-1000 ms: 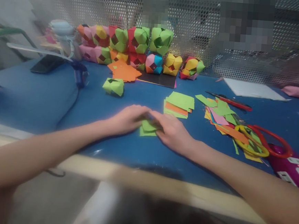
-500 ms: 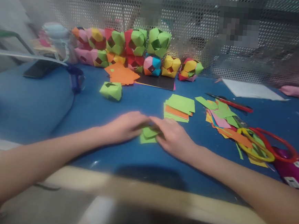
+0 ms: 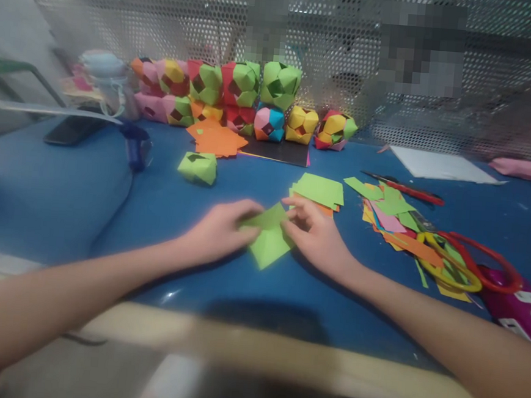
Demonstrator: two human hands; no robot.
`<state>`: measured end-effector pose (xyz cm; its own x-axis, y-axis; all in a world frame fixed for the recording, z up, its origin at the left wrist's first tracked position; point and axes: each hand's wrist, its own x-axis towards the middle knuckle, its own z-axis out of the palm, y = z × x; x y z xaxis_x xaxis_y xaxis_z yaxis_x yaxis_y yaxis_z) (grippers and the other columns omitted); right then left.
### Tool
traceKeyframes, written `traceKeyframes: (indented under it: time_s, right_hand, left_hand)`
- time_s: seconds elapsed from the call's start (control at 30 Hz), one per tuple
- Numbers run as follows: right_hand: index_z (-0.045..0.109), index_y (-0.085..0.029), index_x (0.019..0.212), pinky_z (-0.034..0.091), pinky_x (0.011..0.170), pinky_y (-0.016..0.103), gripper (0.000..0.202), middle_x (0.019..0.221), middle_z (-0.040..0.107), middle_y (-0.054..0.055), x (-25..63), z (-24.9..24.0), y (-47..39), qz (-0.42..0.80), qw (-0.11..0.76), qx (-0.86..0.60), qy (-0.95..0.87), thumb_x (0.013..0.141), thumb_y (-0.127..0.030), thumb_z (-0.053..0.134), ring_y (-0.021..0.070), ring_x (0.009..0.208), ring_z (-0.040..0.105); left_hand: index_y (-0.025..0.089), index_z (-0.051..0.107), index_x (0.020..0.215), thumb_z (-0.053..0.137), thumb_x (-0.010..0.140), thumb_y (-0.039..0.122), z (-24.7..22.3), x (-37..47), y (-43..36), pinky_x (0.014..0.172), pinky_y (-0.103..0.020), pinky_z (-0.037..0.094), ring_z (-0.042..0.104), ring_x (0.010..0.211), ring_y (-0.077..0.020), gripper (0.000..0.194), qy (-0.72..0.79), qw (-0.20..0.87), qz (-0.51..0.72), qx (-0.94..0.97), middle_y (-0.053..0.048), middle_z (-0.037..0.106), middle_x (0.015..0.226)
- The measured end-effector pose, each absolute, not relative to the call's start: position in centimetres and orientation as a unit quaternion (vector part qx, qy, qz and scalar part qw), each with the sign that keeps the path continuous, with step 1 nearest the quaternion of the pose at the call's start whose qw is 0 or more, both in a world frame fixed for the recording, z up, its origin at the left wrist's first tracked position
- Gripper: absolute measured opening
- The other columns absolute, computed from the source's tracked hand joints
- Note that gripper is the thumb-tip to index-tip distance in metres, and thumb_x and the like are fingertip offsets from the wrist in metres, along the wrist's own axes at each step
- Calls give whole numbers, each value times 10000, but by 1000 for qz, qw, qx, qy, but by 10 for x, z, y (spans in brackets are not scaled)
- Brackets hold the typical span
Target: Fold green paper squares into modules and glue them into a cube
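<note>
A square of green paper (image 3: 269,242) lies in front of me, turned corner-on, with creases across it. My left hand (image 3: 226,228) pinches its left corner between thumb and fingers. At the right corner, my right hand (image 3: 314,232) has its thumb and fingertips on the paper, the fingers curled. Just behind the right hand is a stack of green and orange paper squares (image 3: 319,190). A folded green paper piece (image 3: 198,168) sits farther back on the left.
Folded paper balls (image 3: 281,85) are stacked along the perforated metal screen (image 3: 187,24). Orange paper (image 3: 215,138) lies before them. On the right are paper scraps (image 3: 396,203), a red-handled cutter or scissors (image 3: 408,189), yellow-handled scissors (image 3: 448,271) and a purple case (image 3: 514,304). A blue tool (image 3: 136,146) stands left.
The green paper, folded under both hands before, now lies opened out with its creases showing. My hands have moved slightly apart to its side corners. The view has tilted slightly.
</note>
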<state>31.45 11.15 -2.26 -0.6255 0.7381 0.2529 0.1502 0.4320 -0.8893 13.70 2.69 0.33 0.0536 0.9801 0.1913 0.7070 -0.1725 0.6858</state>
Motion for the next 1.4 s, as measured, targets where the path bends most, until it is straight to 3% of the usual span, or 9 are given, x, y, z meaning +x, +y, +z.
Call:
traceKeyframes:
  time_s: [0.37, 0.57, 0.67, 0.8, 0.93, 1.17, 1.3, 1.4]
  right_hand:
    - [563, -162, 992, 494, 714, 301, 242, 900, 662, 47, 313, -20, 107, 500, 314, -265, -762, 755, -212, 555, 156, 799, 622]
    - [590, -169, 868, 482, 621, 275, 146, 783, 644, 15, 309, -17, 98, 521, 295, -284, -749, 732, -214, 561, 151, 712, 595]
    - [596, -174, 903, 462, 598, 259, 170, 746, 619, 1, 310, -16, 96, 466, 308, -285, -779, 745, -205, 542, 136, 670, 561]
    - [590, -175, 970, 441, 589, 250, 240, 715, 577, -9, 312, -19, 103, 374, 327, -280, -821, 744, -167, 509, 123, 624, 522]
    - [595, -174, 976, 436, 584, 255, 266, 697, 567, -7, 312, -26, 111, 315, 310, -258, -859, 741, -125, 480, 126, 600, 516]
    - [582, -193, 1018, 481, 756, 347, 250, 920, 672, 66, 311, -29, 107, 203, 330, -177, -905, 804, -126, 472, 197, 826, 605]
    - [562, -180, 1057, 500, 767, 348, 267, 956, 677, 77, 311, -29, 107, 219, 328, -156, -906, 804, -127, 495, 199, 857, 620]
    - [541, -179, 1100, 513, 765, 331, 319, 987, 681, 75, 311, -30, 107, 257, 315, -168, -898, 787, -122, 514, 187, 864, 636]
  left_hand:
    - [147, 626, 866, 562, 758, 243, -1, 138, 29, 686, -266, 454, 567, 763, -143, 158, 630, 282, 413, 594, -28, 646, 840]
    - [165, 609, 1008, 608, 722, 277, 0, 139, 28, 615, -248, 419, 528, 660, -114, 307, 651, 310, 473, 506, -4, 600, 787]
    - [168, 613, 933, 585, 722, 263, 2, 139, 27, 579, -243, 403, 521, 642, -118, 233, 655, 316, 431, 534, 8, 598, 752]
    - [164, 613, 806, 548, 697, 177, 1, 137, 28, 601, -248, 410, 514, 654, -122, 128, 672, 255, 353, 599, 11, 604, 732]
    - [163, 621, 900, 521, 700, 116, -4, 132, 33, 762, -306, 446, 554, 824, -161, 229, 641, 125, 330, 682, -30, 651, 895]
    - [167, 642, 946, 509, 722, 78, -11, 127, 41, 927, -392, 396, 527, 1060, -237, 276, 579, 25, 263, 771, -62, 672, 959]
    - [152, 639, 929, 476, 731, 71, -9, 129, 41, 782, -336, 426, 563, 826, -193, 269, 589, 34, 195, 783, -53, 647, 834]
    - [143, 634, 905, 456, 737, 64, -6, 131, 39, 725, -295, 421, 548, 765, -170, 257, 590, 50, 192, 783, -44, 634, 800]
